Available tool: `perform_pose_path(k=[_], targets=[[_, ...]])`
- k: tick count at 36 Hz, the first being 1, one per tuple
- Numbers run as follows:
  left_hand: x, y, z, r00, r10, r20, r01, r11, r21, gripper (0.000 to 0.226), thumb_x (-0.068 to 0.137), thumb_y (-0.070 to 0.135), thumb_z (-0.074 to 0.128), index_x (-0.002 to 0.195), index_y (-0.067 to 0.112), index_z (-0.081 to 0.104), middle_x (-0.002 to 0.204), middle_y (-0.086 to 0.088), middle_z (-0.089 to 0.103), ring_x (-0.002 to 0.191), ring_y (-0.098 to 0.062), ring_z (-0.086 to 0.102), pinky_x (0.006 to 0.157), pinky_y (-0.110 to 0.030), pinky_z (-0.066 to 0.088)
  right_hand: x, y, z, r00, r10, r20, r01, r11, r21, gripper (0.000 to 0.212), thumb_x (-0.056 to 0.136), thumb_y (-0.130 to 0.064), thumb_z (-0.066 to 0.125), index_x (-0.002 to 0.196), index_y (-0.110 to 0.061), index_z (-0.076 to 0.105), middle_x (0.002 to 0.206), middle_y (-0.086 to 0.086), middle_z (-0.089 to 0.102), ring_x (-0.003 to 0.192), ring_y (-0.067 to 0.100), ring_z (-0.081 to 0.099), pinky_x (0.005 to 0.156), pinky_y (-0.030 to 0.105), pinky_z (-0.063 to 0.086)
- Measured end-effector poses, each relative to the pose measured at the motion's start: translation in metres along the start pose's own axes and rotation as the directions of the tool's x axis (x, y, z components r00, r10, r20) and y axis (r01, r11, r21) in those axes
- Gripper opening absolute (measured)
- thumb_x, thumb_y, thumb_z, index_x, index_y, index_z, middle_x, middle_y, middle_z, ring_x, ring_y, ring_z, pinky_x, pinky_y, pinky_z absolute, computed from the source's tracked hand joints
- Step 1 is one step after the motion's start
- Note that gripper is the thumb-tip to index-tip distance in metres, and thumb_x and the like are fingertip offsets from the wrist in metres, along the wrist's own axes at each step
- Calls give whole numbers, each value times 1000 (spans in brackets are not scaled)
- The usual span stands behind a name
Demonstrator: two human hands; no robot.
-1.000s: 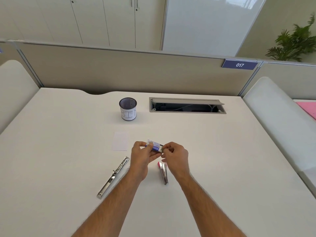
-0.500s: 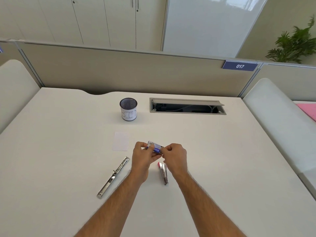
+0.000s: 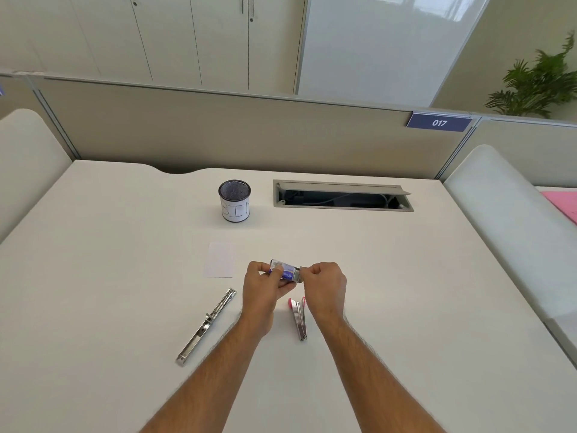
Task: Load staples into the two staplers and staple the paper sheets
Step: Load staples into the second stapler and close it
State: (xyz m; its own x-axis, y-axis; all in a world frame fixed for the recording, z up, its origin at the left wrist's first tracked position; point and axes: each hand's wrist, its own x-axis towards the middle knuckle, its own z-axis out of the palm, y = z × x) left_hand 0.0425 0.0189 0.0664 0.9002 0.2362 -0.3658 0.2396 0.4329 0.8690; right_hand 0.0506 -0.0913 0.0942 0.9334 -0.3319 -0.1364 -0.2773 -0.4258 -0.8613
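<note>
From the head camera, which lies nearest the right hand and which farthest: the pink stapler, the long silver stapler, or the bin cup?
From the right hand:
1. Pink stapler, just below the hand.
2. Bin cup, up and leftward.
3. Long silver stapler, far left beyond the other hand; close to the cup's rank.

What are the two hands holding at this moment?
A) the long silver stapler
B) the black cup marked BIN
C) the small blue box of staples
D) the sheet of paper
C: the left hand grips the blue box above the table while the right hand pinches its end; both staplers lie untouched.
</note>
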Motion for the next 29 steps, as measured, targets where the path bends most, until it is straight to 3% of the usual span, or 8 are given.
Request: perform_pose_path(k=[3, 5, 9, 12, 17, 20, 24, 29], targets=[[1, 1, 0, 1000, -10, -4, 10, 1000, -26, 14, 102, 10, 60, 102, 7, 46, 99, -28, 74, 90, -37, 77, 83, -40, 63, 5, 5, -3, 999, 28, -38, -23, 994, 108, 22, 82, -16, 67, 62, -11, 59, 59, -4, 60, 53, 16, 53, 51, 30, 45], [2, 2, -1, 1000, -23, -3, 23, 998, -50, 14, 101, 9, 59, 101, 7, 46, 99, -29, 74, 90, -38, 77, 83, -41, 63, 9, 10, -6, 996, 85, -29, -74, 959, 272, 15, 82, -17, 72, 71, -8, 68, 67, 1, 72, 60, 18, 69, 57, 30, 56], [5, 3, -2, 999, -46, -12, 45, 996, -75, 13, 101, 7, 60, 101, 7, 46, 98, -29, 74, 87, -39, 77, 84, -44, 63, 15, 18, -12, 991, 112, 77, -136, 818, 558, 9, 80, -6, 71, 88, -1, 69, 76, 11, 76, 67, 22, 72, 62, 32, 60], [6, 3, -2, 998, -54, -17, 52, 994, -92, 13, 101, 6, 59, 103, 8, 47, 96, -29, 75, 85, -39, 78, 79, -42, 64, 17, 22, -15, 981, 125, 150, -193, 721, 666, 24, 81, 0, 65, 104, -6, 61, 74, 12, 72, 66, 23, 69, 63, 33, 59], [7, 4, -1, 998, -57, -22, 54, 991, -122, 15, 101, 3, 57, 112, 6, 48, 93, -26, 76, 83, -37, 78, 71, -36, 65, 19, 31, -16, 956, 121, 268, -282, 640, 715, 22, 86, 5, 55, 94, -6, 72, 85, 11, 70, 75, 23, 69, 67, 34, 58], [7, 5, 0, 997, -67, -24, 64, 989, -130, 18, 101, 3, 57, 114, 12, 49, 92, -25, 76, 83, -37, 78, 69, -34, 65, 20, 34, -15, 927, 156, 340, -361, 617, 700, 14, 88, -9, 66, 97, -5, 75, 86, 12, 69, 76, 23, 68, 68, 34, 57], [8, 5, 0, 998, -68, -19, 65, 991, -113, 20, 102, 3, 56, 117, 14, 49, 94, -26, 76, 84, -38, 78, 70, -34, 65, 21, 38, -14, 886, 112, 450, -400, 674, 621, 20, 91, -14, 72, 107, -2, 76, 88, 11, 68, 71, 18, 59, 63, 30, 50], [10, 6, -2, 998, -58, -14, 57, 994, -93, 20, 101, 4, 58, 120, 10, 51, 91, -23, 77, 84, -35, 78, 68, -33, 64, 20, 38, -12, 863, 15, 505, -345, 747, 568, 19, 94, -8, 69, 110, -5, 78, 88, 8, 69, 66, 12, 51, 60, 26, 44]])
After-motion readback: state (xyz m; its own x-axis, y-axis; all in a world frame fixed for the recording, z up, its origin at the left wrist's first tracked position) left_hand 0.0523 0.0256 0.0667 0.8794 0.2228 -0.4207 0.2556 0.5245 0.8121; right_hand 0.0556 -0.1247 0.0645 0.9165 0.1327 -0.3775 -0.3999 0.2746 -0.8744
